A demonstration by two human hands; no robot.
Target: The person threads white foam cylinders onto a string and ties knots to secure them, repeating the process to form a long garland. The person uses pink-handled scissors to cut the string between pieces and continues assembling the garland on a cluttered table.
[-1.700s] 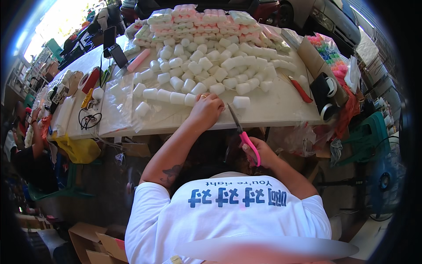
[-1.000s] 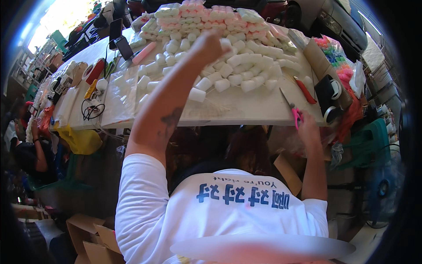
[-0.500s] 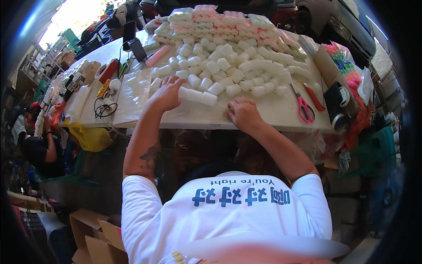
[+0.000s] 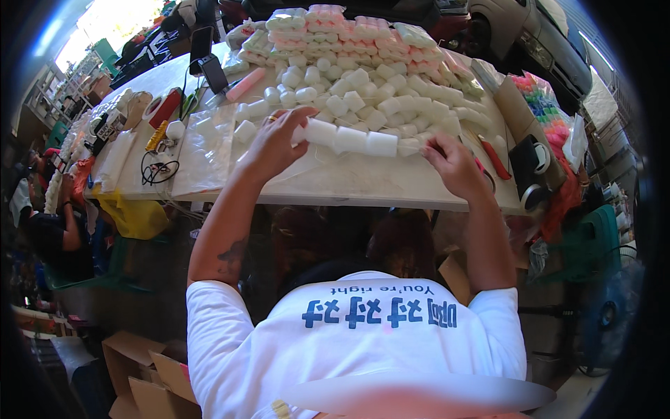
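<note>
My left hand (image 4: 278, 142) is closed around the left end of a row of white cylinders (image 4: 352, 140), threaded end to end. The row is held roughly level over the near part of the table. At its right end, a thin pale cord (image 4: 410, 148) runs to my right hand (image 4: 452, 162), whose fingertips are pinched on it. Just beyond the row lies a heap of similar loose white cylinders (image 4: 357, 102), with pale cord among them.
Bagged pink and white goods (image 4: 331, 31) are stacked at the back. A red-handled tool (image 4: 495, 159) and partly hidden scissors (image 4: 486, 174) lie by my right hand. A cardboard box (image 4: 523, 115) stands right; clear plastic bags (image 4: 202, 157) lie left. Another person (image 4: 66, 230) sits far left.
My right hand has moved right and is now pinching the cord. The row of cylinders is lifted and extends farther right. My left hand has shifted slightly right and up with it.
</note>
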